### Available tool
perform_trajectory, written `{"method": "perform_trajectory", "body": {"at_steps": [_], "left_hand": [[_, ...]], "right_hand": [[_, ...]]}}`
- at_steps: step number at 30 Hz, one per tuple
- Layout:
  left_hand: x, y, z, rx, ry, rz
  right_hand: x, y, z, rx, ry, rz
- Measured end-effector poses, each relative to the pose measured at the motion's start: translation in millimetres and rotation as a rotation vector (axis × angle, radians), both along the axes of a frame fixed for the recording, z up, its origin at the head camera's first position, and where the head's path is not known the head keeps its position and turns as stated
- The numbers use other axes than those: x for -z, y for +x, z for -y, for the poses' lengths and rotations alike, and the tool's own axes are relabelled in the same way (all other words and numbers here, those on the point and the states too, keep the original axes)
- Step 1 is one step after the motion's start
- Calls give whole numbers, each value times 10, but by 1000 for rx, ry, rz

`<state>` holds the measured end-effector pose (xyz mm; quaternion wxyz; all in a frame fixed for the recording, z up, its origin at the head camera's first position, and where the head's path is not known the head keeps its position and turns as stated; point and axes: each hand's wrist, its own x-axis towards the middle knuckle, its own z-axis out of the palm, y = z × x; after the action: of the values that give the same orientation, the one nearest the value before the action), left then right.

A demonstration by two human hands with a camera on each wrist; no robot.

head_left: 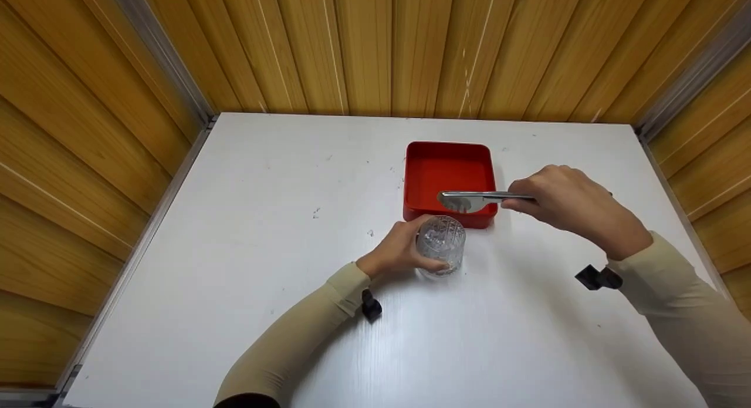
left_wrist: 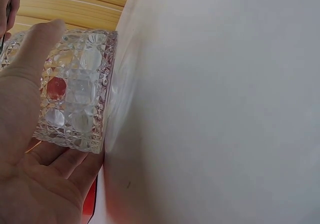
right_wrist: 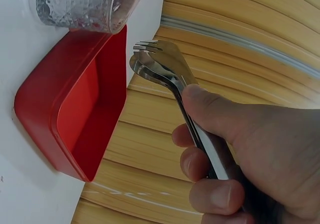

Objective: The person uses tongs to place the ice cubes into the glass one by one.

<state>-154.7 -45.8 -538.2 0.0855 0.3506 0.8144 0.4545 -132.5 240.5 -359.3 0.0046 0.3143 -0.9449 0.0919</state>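
Note:
My left hand [head_left: 402, 249] grips a clear patterned glass tumbler [head_left: 441, 243], thumb on one side and fingers round the other. The glass stands on the white table just in front of a red square tray [head_left: 413, 211], and its cut pattern shows close up in the left wrist view. My right hand [head_left: 566, 205] holds a bundle of metal cutlery [head_left: 469, 201] by the handles, over the tray's front right part. In the right wrist view fork tines [right_wrist: 146, 46] and a rounded spoon end [right_wrist: 142, 70] show, beside a broad flat piece like a blade.
The white table [head_left: 234, 249] carries small dark marks. Wood-patterned panels [head_left: 364, 50] rise behind it and at both sides, with metal rails along the corners. Inside the red tray the bare bottom is visible.

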Motion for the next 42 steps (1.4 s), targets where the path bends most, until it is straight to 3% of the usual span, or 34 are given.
{"method": "perform_trajectory", "body": {"at_steps": [17, 25, 31, 42], "left_hand": [[3, -14, -7, -11, -8, 28], [12, -4, -14, -6, -2, 28], [1, -2, -15, 4, 2, -12], [-7, 6, -9, -1, 4, -12]], "right_hand": [[120, 225, 59, -58, -44, -27], [180, 257, 53, -50, -51, -15], [186, 262, 74, -56, -41, -39], [188, 277, 92, -3, -9, -56]]}}
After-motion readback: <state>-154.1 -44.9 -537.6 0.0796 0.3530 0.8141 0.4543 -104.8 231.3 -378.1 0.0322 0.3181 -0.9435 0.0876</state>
